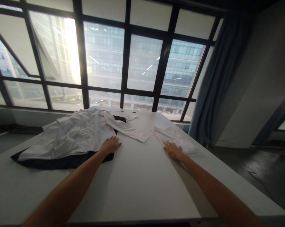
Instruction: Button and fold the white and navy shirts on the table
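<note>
My left hand (110,145) lies with fingers spread on the right edge of a rumpled white shirt (78,132). One long sleeve (130,130) of that shirt stretches out to the right across the table. Dark cloth (59,162) shows from beneath the shirt along its near side. My right hand (173,150) rests flat, fingers apart, at the near left edge of a folded white garment (175,137). Neither hand grips anything that I can see.
The white table (137,186) reaches toward a wide black-framed window (127,63). Two small dark round spots lie near its far edge. A blue-grey curtain (218,75) hangs at the right, beside a pale column. Grey floor (248,167) shows past the table's right edge.
</note>
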The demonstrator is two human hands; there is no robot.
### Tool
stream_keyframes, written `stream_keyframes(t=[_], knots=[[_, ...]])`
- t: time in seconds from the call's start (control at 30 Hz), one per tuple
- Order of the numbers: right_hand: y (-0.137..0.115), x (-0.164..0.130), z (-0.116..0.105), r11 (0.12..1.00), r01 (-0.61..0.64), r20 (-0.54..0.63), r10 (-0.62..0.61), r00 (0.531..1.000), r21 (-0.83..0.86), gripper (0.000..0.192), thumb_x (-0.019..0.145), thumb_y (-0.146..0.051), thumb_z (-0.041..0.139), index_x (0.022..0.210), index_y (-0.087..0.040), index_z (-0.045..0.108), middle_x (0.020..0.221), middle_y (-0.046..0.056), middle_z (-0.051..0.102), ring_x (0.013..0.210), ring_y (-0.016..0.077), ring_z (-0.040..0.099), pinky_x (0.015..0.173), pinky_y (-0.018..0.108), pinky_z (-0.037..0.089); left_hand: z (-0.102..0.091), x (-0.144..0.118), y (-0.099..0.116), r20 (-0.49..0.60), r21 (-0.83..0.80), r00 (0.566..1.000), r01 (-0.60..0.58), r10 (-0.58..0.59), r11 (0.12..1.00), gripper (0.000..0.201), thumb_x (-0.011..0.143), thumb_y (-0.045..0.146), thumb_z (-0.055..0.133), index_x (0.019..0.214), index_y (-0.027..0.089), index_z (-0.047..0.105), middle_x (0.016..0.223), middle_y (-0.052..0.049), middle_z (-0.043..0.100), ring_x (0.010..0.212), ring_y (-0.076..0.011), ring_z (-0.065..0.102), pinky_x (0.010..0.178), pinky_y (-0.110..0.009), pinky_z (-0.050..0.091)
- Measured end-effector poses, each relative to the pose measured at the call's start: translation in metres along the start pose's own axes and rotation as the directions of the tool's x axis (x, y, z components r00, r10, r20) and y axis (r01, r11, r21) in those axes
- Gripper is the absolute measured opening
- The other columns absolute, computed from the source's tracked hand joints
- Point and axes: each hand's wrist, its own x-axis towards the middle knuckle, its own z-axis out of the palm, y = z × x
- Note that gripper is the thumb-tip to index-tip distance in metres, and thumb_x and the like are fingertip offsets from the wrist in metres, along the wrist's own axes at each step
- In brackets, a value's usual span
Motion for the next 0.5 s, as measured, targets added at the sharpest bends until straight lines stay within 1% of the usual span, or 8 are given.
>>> stream_keyframes(t=[0.1,0.2,0.3,0.37,0.4,0.43,0.5], knots=[[0.022,0.032,-0.002,0.999,-0.048,0.006,0.048,0.999,0.015,0.056,0.099,-0.05,0.018,0.152,-0.033,0.024,0.16,0.002,0.014,0.144,0.0346,0.014,0.109,0.065,0.013,0.0,0.0,-0.001,-0.006,0.0,1.0,-0.004,0.004,1.0,0.053,0.096,0.048,0.033,0.14,0.02,0.044,0.154,-0.013,0.032,0.142,-0.0287,0.028,0.113,-0.048,0.023],[0.044,0.061,-0.003,0.997,-0.076,0.001,0.076,0.997,0.019,0.055,0.099,-0.048,0.019,0.152,-0.032,0.024,0.159,0.003,0.014,0.144,0.0347,0.015,0.109,0.064,0.013,0.003,0.002,-0.002,-0.016,0.003,1.0,-0.009,0.009,1.0,0.05,0.096,0.048,0.034,0.138,0.023,0.045,0.153,-0.012,0.035,0.141,-0.0282,0.03,0.112,-0.049,0.024],[0.056,0.08,-0.005,0.997,-0.071,-0.02,0.071,0.997,0.021,0.054,0.1,-0.044,0.019,0.152,-0.03,0.025,0.159,0.005,0.016,0.144,0.0337,0.015,0.11,0.063,0.012,0.005,0.003,-0.003,-0.039,0.005,0.999,-0.015,0.015,1.0,0.048,0.096,0.047,0.036,0.136,0.025,0.047,0.151,-0.012,0.037,0.14,-0.0294,0.032,0.11,-0.051,0.026],[0.051,0.086,-0.009,0.996,-0.082,-0.02,0.082,0.996,0.017,0.055,0.099,-0.043,0.021,0.151,-0.028,0.028,0.158,0.008,0.017,0.143,0.034,0.017,0.109,0.063,0.013,0.005,0.004,-0.003,-0.07,0.001,0.997,-0.031,0.031,1.0,0.044,0.096,0.045,0.037,0.132,0.025,0.051,0.148,-0.012,0.041,0.138,-0.0297,0.035,0.108,-0.052,0.03],[0.044,0.087,-0.012,0.996,-0.09,-0.029,0.09,0.996,0.015,0.056,0.099,-0.045,0.025,0.151,-0.026,0.029,0.158,0.01,0.019,0.143,0.0345,0.017,0.109,0.063,0.013,0.003,0.005,-0.003,-0.089,-0.007,0.995,-0.043,0.043,0.999,0.041,0.096,0.042,0.036,0.128,0.025,0.055,0.145,-0.012,0.046,0.135,-0.0293,0.039,0.107,-0.051,0.032],[0.034,0.088,-0.015,0.996,-0.089,-0.057,0.089,0.994,0.019,0.057,0.098,-0.047,0.029,0.15,-0.024,0.031,0.157,0.012,0.02,0.143,0.0349,0.018,0.109,0.063,0.014,0.001,0.005,-0.002,-0.104,-0.017,0.993,-0.054,0.052,0.998,0.039,0.097,0.04,0.035,0.122,0.023,0.059,0.139,-0.013,0.052,0.131,-0.0285,0.044,0.105,-0.049,0.035],[0.008,0.086,-0.023,0.998,-0.047,-0.149,0.053,0.987,0.042,0.06,0.097,-0.05,0.034,0.149,-0.02,0.034,0.155,0.015,0.025,0.142,0.0345,0.021,0.11,0.06,0.016,-0.005,0.005,0.0,-0.119,-0.049,0.992,-0.05,0.044,0.998,0.038,0.098,0.035,0.031,0.11,0.02,0.064,0.124,-0.014,0.063,0.119,-0.0266,0.055,0.1,-0.043,0.041]])
